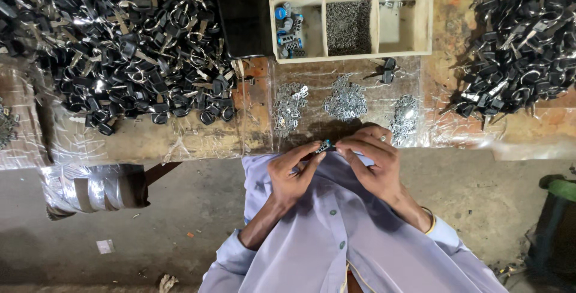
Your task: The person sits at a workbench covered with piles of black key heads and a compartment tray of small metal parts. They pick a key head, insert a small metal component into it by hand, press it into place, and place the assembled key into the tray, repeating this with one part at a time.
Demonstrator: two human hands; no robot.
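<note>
Both hands meet at the bench edge, just above the person's shirt front. Left hand [292, 173] pinches a small dark metal clip [323, 146] between thumb and fingertips; right hand [373, 160] closes its fingers on the clip from 3 o'clock. Three heaps of small silver parts [346, 99] lie at 12 o'clock, the wooden compartment tray [354, 56] beyond them. Piles of black-handled parts [129, 47] at 10 o'clock.

A small dark metal part [323, 146] is pinched between the left hand [292, 175] and right hand [373, 164], near three heaps of small metal pieces [345, 102].
</note>
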